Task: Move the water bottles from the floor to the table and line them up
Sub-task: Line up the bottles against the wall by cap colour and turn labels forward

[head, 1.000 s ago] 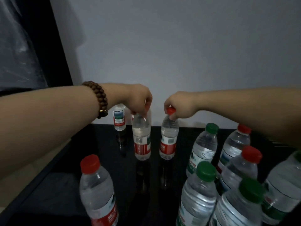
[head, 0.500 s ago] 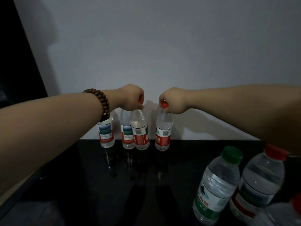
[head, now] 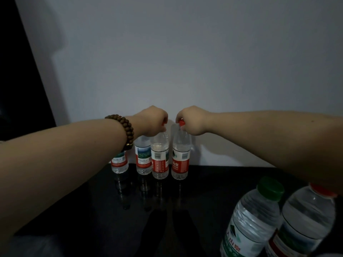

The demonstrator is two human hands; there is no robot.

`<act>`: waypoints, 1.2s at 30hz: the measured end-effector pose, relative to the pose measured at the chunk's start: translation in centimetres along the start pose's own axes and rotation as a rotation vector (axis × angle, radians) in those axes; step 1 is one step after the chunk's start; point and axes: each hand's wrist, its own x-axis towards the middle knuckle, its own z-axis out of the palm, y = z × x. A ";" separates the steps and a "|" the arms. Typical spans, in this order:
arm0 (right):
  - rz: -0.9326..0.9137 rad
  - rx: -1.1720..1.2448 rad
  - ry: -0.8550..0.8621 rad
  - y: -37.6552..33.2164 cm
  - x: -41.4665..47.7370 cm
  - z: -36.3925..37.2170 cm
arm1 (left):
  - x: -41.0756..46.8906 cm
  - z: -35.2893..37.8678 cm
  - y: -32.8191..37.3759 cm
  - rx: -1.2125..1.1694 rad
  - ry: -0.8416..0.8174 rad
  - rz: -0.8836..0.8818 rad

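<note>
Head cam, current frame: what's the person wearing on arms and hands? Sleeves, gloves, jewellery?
No gloves on the left hand or right hand. The left forearm and right forearm are bare, no sleeve in view. The left wrist carries a bracelet of round dark brown beads, seemingly in two rows, with one small gold-coloured bead. Nothing shows on the right wrist.

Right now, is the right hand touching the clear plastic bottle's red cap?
Touching: the head view shows the right hand pinching the red cap.
</note>
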 end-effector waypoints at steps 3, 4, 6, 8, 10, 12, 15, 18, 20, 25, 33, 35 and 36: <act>0.004 -0.027 -0.014 -0.4 0.4 0.2 | -0.2 0.1 0.0 0.006 -0.007 -0.020; 0.002 -0.050 -0.037 -0.6 0.4 0.3 | -0.3 0.1 0.0 0.009 -0.012 -0.022; 0.003 -0.081 -0.080 -0.8 0.4 0.3 | -0.5 -0.2 0.0 0.007 -0.019 -0.024; 0.008 -0.102 -0.088 -0.8 0.2 0.3 | -0.8 -0.7 0.1 0.000 -0.007 -0.023; 0.024 -0.104 -0.071 -0.8 0.0 0.1 | -1.2 -1.0 0.4 -0.005 0.001 -0.022; 0.052 -0.093 -0.051 -1.0 0.0 0.1 | -1.5 -1.2 0.5 -0.011 0.002 -0.028; 0.080 -0.067 -0.023 -1.4 0.1 0.3 | -1.6 -1.4 0.4 -0.010 0.011 -0.031; 0.094 -0.043 -0.010 -1.5 0.3 0.6 | -1.5 -1.4 0.3 -0.010 0.017 -0.037; 0.106 -0.035 -0.013 -1.5 0.3 0.7 | -1.3 -1.4 0.4 -0.013 0.020 -0.035; 0.114 -0.009 -0.037 -1.3 -0.6 0.3 | -1.7 -1.8 0.5 -0.017 0.042 -0.048; 0.097 -0.082 -0.132 -2.8 -6.2 -4.4 | -7.1 -6.3 1.1 0.015 0.049 -0.084; 0.070 -0.109 -0.127 -3.7 -8.4 -6.6 | -9.3 -8.2 1.8 0.034 0.024 -0.077; 0.058 -0.110 -0.129 -4.1 -9.5 -7.6 | -10.5 -9.1 2.2 0.046 0.000 -0.071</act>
